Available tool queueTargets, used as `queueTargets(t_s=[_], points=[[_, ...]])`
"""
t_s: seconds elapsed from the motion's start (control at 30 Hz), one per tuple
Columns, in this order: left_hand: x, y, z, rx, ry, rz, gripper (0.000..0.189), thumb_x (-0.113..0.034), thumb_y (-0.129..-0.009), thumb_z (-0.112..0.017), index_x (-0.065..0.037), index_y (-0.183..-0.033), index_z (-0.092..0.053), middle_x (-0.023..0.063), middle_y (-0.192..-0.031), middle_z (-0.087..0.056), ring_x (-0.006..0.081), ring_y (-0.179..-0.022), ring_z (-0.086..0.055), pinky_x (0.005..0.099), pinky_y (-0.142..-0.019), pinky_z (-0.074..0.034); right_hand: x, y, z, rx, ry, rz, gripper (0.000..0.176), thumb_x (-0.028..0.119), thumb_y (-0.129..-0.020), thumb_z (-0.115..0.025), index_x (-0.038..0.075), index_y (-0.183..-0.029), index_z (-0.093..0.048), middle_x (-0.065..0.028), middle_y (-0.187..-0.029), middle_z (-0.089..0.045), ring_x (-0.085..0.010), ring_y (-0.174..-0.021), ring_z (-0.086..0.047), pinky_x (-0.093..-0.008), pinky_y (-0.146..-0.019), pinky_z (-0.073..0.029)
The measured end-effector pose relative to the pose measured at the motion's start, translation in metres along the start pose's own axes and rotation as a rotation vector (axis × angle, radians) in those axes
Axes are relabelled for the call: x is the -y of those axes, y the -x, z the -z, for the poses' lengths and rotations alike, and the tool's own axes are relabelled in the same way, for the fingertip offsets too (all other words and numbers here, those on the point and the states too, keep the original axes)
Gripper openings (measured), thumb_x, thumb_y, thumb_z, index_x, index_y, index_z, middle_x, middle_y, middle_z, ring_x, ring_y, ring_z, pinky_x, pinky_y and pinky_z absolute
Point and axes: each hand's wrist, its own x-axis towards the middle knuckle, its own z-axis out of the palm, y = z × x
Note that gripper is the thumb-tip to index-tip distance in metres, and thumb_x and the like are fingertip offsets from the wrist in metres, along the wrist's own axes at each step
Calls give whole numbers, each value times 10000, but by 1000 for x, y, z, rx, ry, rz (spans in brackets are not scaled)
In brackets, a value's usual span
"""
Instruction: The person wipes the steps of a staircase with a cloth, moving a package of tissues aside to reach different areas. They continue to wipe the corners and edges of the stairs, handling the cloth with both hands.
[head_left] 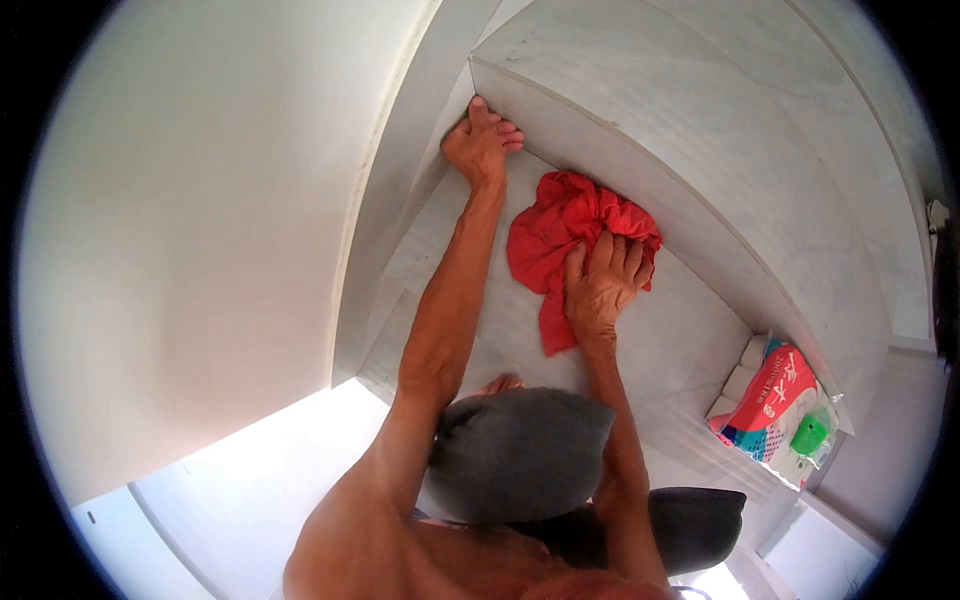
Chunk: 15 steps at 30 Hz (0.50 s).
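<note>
My left hand (483, 145) is propped in the corner where the pale side wall meets the riser (620, 160) of a stone step. Its thumb points up and its fingers are apart, with nothing held. My right hand (606, 285) presses down on a crumpled red cloth (548, 235), fingers spread over its right part and bent into the folds. The cloth lies on the grey marbled tread (690, 330), bunched close to the foot of the riser, with one end trailing toward me.
A plastic pack with red and white print (775, 400) stands at the right end of the tread, a green item (810, 434) on it. A higher step (700, 90) rises beyond. A large white panel (210, 220) bounds the left. My dark-clad knees (520, 455) are below.
</note>
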Motion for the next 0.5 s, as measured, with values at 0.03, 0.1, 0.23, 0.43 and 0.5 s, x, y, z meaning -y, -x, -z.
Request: queueTargets(t_s=[0.03,0.1,0.23,0.43,0.5], points=[[5,-1,3,-7,-4,18,513,-409,-985,-735,75,-845,-638,176,-712,-680,267,-545,-678,378,-480,-585,1,-1,1,-2,2,1,368,271,-884,-709,-10,-1111,-644,-199,-1139,-655,-436,-1164,-552,-600,-983,-393],[10,-2,7,-11,-14,34,485,-383,-990,-734,67,-839,-633,172,-711,-676,261,-543,-672,378,-480,-580,1,0,2,47,3,-32,395,279,-912,-685,-11,-1178,-655,-181,-1205,-669,-427,-1178,-558,-602,-1011,-390],[12,11,17,30,-121,-4,397,-298,-1012,-711,64,-865,-636,156,-718,-673,235,-561,-668,364,-486,-568,0,3,2,82,-33,-50,410,279,-925,-673,-10,-1215,-659,-173,-1241,-673,-428,-1193,-555,-605,-1021,-387],[15,17,33,129,-254,-56,212,-98,-1029,-625,94,-951,-671,142,-812,-690,200,-632,-675,333,-545,-576,-2,2,-2,16,-10,-20,431,282,-887,-718,-20,-1186,-648,-205,-1210,-660,-448,-1197,-551,-628,-1007,-384],[15,18,37,119,-231,-38,167,-52,-1023,-615,98,-981,-676,149,-859,-698,206,-671,-686,334,-575,-588,-2,2,0,12,-41,-19,424,281,-885,-718,-18,-1177,-650,-203,-1209,-661,-448,-1193,-554,-629,-1005,-386]])
